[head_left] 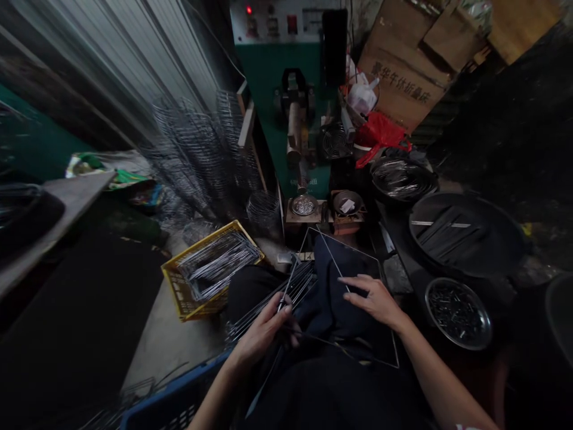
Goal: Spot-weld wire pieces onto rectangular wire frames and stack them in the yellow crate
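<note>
Wire rod (286, 286): pinched in left hand (264, 334) grip for handling. Square wire frame (358, 298): steadied on lap under right hand (376, 298), fingers spread flat.

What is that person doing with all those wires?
A person sits in front of a green machine with a wire frame across the lap. The left hand pinches a thin metal rod from a bundle lying on the knees, and the right hand rests flat on the frame. A yellow crate of bent wires sits on the left, and bowls of small metal bits on the right.
</note>
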`<state>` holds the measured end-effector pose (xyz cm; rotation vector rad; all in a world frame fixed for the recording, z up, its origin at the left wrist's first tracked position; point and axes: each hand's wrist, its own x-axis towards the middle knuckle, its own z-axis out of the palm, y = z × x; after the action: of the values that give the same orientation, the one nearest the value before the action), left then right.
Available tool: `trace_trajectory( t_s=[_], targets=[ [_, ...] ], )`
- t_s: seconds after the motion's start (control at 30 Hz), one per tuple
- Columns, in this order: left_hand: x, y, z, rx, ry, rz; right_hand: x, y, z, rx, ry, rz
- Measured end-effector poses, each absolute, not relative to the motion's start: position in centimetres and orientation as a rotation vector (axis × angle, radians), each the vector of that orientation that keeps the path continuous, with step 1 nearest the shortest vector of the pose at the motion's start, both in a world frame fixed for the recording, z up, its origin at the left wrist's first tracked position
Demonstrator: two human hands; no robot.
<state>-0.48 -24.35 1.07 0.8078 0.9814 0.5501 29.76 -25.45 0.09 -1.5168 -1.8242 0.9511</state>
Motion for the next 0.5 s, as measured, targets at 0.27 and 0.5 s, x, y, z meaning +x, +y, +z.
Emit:
trace_trajectory(
  t_s=[0.27,0.5],
  targets=[
    [-2.2,-23.3,1.3,0.843,1.012,0.733,33.0,-25.1,0.3,-1.76,-1.689,0.582],
    [-2.3,-22.8,1.1,0.807,0.975,0.839,29.2,-24.7,3.5,-1.489,-1.82,0.527]
  ],
)
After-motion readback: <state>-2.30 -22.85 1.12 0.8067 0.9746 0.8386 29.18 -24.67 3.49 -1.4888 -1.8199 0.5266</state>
